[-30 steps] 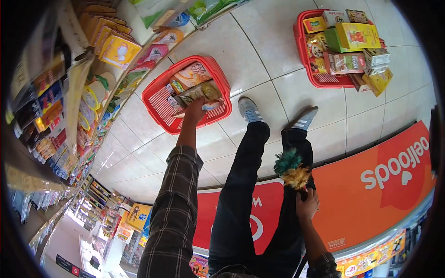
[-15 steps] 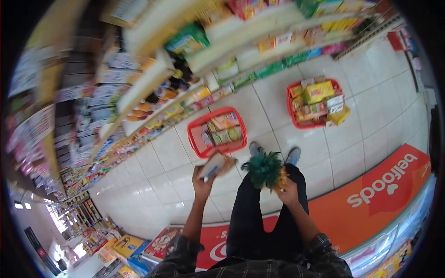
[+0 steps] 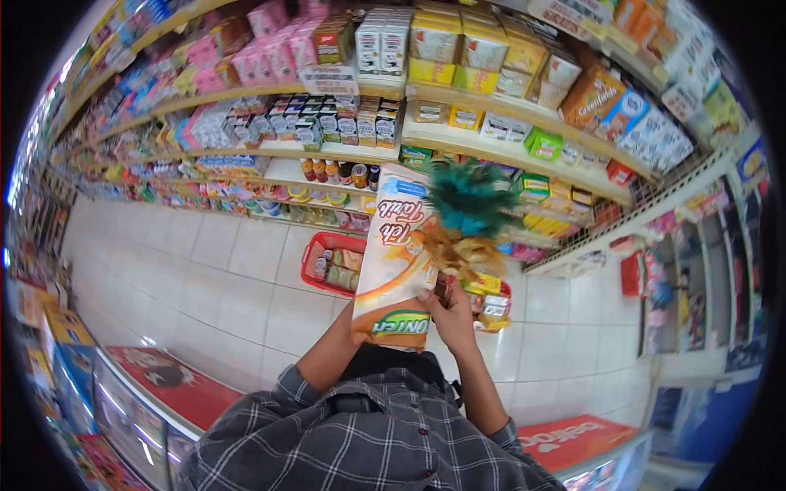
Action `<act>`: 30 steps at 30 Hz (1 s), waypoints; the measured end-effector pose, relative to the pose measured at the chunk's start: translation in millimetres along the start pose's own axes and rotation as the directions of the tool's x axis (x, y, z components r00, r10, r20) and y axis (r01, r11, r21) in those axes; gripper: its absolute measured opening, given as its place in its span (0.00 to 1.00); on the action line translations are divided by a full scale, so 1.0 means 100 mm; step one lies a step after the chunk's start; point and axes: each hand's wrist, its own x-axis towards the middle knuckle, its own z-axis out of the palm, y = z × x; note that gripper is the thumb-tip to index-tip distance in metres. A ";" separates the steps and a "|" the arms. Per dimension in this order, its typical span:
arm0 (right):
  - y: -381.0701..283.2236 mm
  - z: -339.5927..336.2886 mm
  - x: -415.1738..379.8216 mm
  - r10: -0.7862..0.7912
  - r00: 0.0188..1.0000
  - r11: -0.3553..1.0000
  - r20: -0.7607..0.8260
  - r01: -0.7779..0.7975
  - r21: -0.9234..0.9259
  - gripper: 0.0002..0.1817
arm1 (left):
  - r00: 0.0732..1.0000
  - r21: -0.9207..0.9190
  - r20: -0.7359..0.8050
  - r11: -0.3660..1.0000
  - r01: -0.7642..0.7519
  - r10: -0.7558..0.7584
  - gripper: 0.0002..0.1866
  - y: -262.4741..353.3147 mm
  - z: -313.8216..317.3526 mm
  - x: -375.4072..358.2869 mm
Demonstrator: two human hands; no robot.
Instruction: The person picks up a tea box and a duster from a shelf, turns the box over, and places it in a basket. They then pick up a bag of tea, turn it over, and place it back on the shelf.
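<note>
A tall white and orange Teh Tarik pouch (image 3: 397, 270) is held up in front of my body, its print upside down. My left hand (image 3: 347, 329) supports it from the left; its fingers are hidden behind the pouch. Beside the pouch, my right hand (image 3: 452, 313) grips a feather duster, with the thumb against the pouch's right edge. The duster (image 3: 471, 200) has dark green feathers on top and golden ones below, pointing away from me toward the shelves; its handle is mostly hidden by the hand.
A red basket (image 3: 314, 276) with several packs stands on the tiled floor. Another basket (image 3: 508, 304) of groceries is partly hidden behind my right hand. Stocked shelves (image 3: 327, 151) run across the front. Chest freezers with red covers (image 3: 176, 385) are on both sides near me.
The pouch has come up and rightward, close to the camera, beside the duster. The duster has risen with my right hand. My view has tilted up toward the shelves.
</note>
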 end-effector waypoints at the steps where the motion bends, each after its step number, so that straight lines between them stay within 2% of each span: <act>1: 0.01 -0.08 -0.08 -0.008 1.000 0.994 0.008 0.009 -0.112 0.19 | 0.998 -0.021 0.042 0.998 0.053 -0.052 0.29 -0.01 -0.08 -0.02; 2: 0.01 -0.18 -0.16 -0.011 1.000 0.976 0.012 0.014 -0.217 0.18 | 0.993 -0.030 0.075 0.995 0.092 -0.090 0.29 0.00 -0.13 -0.02; 5: -0.43 -0.24 -0.43 0.118 0.954 0.981 -0.277 -0.155 -0.118 0.17 | 0.973 -0.038 0.139 0.981 0.190 -0.183 0.30 0.10 -0.34 -0.03; 8: -0.47 -0.39 -0.65 -0.126 0.899 0.943 -0.418 -0.023 -0.333 0.12 | 0.953 -0.043 0.172 0.965 0.260 -0.249 0.30 0.27 -0.55 -0.12; 10: -0.53 -0.41 -0.86 -0.116 0.957 0.856 -0.267 -0.039 -0.515 0.08 | 0.942 -0.044 0.184 0.955 0.294 -0.282 0.30 0.39 -0.68 -0.21; 11: -0.58 -0.35 -0.93 -0.024 0.996 0.851 -0.091 -0.028 -0.524 0.05 | 0.936 -0.049 0.187 0.948 0.314 -0.300 0.31 0.42 -0.73 -0.25; 12: -0.76 -0.13 -0.94 0.053 0.996 0.785 0.077 0.006 -0.619 0.07 | 0.929 -0.046 0.195 0.943 0.330 -0.315 0.31 0.48 -0.77 -0.27; 14: -0.88 0.14 -0.78 0.018 0.956 0.613 0.292 0.220 -0.759 0.07 | 0.915 -0.038 0.211 0.932 0.360 -0.345 0.31 0.58 -0.81 -0.30; 16: -0.68 -0.15 -0.46 0.002 0.991 0.518 0.130 0.110 -0.848 0.08 | 0.912 -0.038 0.228 0.932 0.360 -0.342 0.31 0.68 -0.78 -0.28; 17: -0.54 -0.39 -0.16 -0.177 0.984 0.514 -0.011 0.083 -0.853 0.08 | 0.912 -0.049 0.231 0.932 0.359 -0.339 0.32 0.72 -0.78 -0.26; 18: -0.48 -0.55 0.07 -0.344 0.927 0.514 -0.149 0.053 -0.856 0.09 | 0.910 -0.059 0.234 0.929 0.365 -0.342 0.32 0.77 -0.77 -0.25; 20: -0.71 -0.53 0.25 -0.432 0.795 0.629 -0.426 -0.072 -0.774 0.12 | 0.914 -0.093 0.235 0.928 0.361 -0.332 0.32 0.85 -0.78 -0.22; 23: -0.84 0.07 0.04 -0.253 0.893 0.792 -0.372 -0.030 -0.610 0.11 | 0.921 -0.157 0.223 0.920 0.358 -0.320 0.32 0.92 -0.95 -0.21; 24: -0.77 0.24 -0.11 -0.093 0.970 0.796 -0.224 -0.063 -0.602 0.08 | 0.923 -0.184 0.207 0.914 0.363 -0.325 0.33 0.92 -1.06 -0.20; 25: -0.76 0.46 -0.19 -0.009 0.998 0.771 0.063 0.047 -0.635 0.07 | 0.927 -0.214 0.181 0.907 0.362 -0.327 0.33 0.88 -1.24 -0.15; 26: -0.81 0.75 -0.19 0.046 0.972 0.755 0.231 0.117 -0.645 0.09 | 0.929 -0.254 0.154 0.896 0.365 -0.336 0.33 0.83 -1.40 -0.14; 28: -0.76 0.86 -0.08 0.098 0.966 0.649 0.238 0.119 -0.752 0.09 | 0.931 -0.278 0.123 0.889 0.364 -0.343 0.33 0.82 -1.59 -0.12; 30: -0.56 0.62 0.20 0.057 0.998 0.655 -0.004 -0.041 -0.754 0.08 | 0.924 -0.196 0.165 0.906 0.375 -0.346 0.34 0.98 -1.48 -0.14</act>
